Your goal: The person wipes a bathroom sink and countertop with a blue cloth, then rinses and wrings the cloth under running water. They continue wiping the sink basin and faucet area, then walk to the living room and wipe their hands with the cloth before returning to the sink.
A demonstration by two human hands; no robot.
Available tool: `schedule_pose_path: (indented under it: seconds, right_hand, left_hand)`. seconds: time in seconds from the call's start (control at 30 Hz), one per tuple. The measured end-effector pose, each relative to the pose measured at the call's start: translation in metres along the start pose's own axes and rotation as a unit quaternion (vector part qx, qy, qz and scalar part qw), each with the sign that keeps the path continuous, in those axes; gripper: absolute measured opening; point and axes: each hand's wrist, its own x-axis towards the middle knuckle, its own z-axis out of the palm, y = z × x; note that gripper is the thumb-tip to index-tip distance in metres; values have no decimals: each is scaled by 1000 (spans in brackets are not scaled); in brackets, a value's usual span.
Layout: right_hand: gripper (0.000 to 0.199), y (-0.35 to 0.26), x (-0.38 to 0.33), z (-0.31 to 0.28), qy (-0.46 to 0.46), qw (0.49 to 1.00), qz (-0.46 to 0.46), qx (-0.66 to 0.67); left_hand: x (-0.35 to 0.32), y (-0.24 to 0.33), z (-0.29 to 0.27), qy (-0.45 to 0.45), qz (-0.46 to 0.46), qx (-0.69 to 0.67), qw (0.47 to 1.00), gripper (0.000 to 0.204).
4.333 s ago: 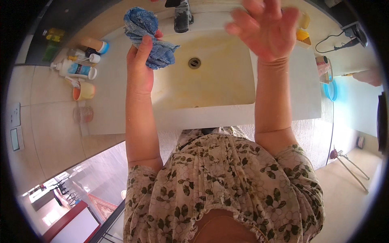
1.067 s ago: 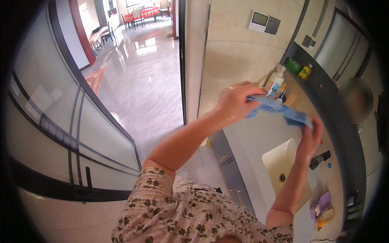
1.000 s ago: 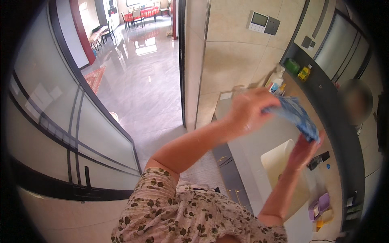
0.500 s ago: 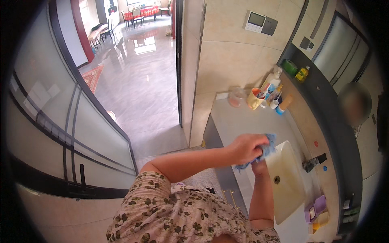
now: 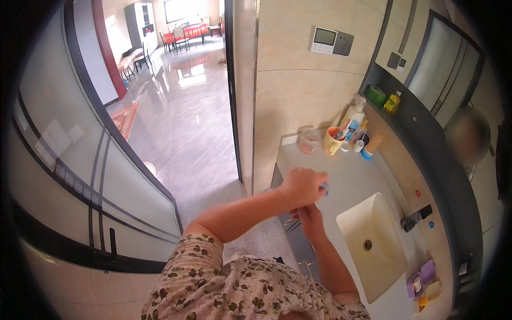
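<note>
My left hand [image 5: 304, 186] is closed around a blue cloth [image 5: 326, 188], and only a small bit of the cloth shows past the fingers. Just below it, my right hand [image 5: 311, 217] has its fingers bent and drawn together, close up against the left hand. What lies between the right fingers is hidden. Both hands are over the front edge of the pale counter [image 5: 328, 169], to the left of the cream washbasin [image 5: 392, 240]. A dark tap [image 5: 416, 217] stands behind the basin.
On the counter's far end are a clear tub [image 5: 309, 141], a yellow mug [image 5: 333, 141] and several bottles. Purple [image 5: 425, 273] and yellow [image 5: 430, 291] soap boxes sit beside the basin. A dark shelf [image 5: 408, 114] runs under the mirror. A glass door [image 5: 80, 138] is at left.
Both hands have moved left, off the basin's edge. The cloth, spread out around the hands before, is now mostly covered by my left hand.
</note>
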Motion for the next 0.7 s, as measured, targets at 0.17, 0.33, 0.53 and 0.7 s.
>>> schedule_pose_path:
  seconds: [0.17,0.33,0.53,0.7]
  right_hand:
    - [32,64,36,-14,103,995,9,-5]
    - [37,55,19,-38,100,840,37,532]
    - [39,-30,27,-57,92,957,-256,-97]
    - [22,-73,21,-27,156,945,40,284]
  left_hand:
    - [-22,26,32,-68,124,69,988,17]
    - [-51,37,46,-166,208,46,963,24]
    - [-2,-4,28,232,76,-201,949,56]
    - [1,-11,43,-58,-201,-659,722,54]
